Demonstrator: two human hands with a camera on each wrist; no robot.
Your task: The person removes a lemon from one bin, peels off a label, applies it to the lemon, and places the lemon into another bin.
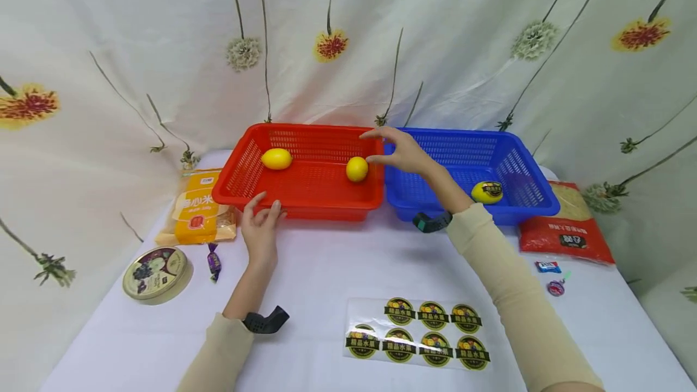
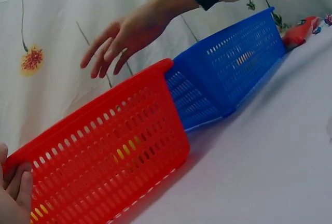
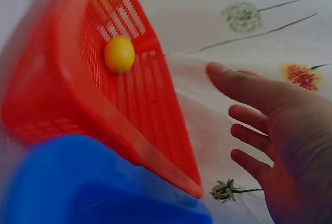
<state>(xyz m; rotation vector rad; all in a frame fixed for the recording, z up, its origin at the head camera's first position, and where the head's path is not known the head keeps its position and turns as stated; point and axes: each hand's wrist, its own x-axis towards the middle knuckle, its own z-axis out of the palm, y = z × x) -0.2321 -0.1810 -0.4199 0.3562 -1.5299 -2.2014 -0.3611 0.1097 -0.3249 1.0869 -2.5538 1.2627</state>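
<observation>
Lemon point(image 1: 357, 169) lies at the right end of the red basket point(image 1: 327, 209), left of and below the right hand point(image 1: 405, 151), the nearer one, which I see spread and empty; its long axis I cannot read, nor whether the left hand point(image 1: 261, 235) clasps the near rim. From my remote post I count two baskets, the other a blue basket point(image 1: 517, 213), two food bags point(image 1: 197, 213), one sticker sheet point(image 1: 366, 313), one round tin point(image 1: 155, 272), three lemons point(image 1: 276, 159), seven stickers point(image 1: 400, 345) and three sweets point(image 1: 214, 264).
</observation>
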